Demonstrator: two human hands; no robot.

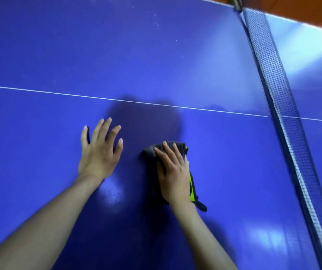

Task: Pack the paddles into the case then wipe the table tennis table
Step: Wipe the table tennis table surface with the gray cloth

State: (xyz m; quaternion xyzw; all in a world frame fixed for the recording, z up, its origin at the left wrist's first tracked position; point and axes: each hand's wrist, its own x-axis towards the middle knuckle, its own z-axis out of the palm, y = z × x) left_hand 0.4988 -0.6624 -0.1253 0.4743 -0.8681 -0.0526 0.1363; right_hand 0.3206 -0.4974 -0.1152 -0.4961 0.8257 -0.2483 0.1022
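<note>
The blue table tennis table (39, 133) fills the view, with a white centre line running across it. My right hand (172, 172) presses flat on a dark grey cloth (150, 151) with a yellow-green trim, which lies bunched on the table just below the line. My left hand (98, 151) rests flat on the bare surface to the left of the cloth, fingers spread, holding nothing. No paddles or case are in view.
The net (278, 94) runs from the top right down to the bottom right corner, right of the cloth. Small white specks dot the far half of the table (154, 18). An orange floor (302, 8) shows beyond the top right edge.
</note>
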